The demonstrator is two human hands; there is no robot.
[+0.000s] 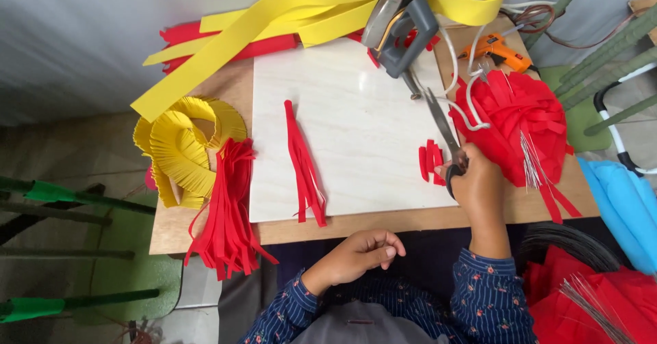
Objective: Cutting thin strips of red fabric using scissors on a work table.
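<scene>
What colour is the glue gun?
Orange, with a dark tip; the glue gun shows best in the head view, at the table's far right.

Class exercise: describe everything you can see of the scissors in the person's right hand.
The scissors have long, slim, grey metal blades and dark handles. The right hand grips the handles, hiding most of them. The blades look closed or nearly so, pointing away from the person over the pale board, their tip near the grey iron. Small red strips lie beside the handles.
</scene>
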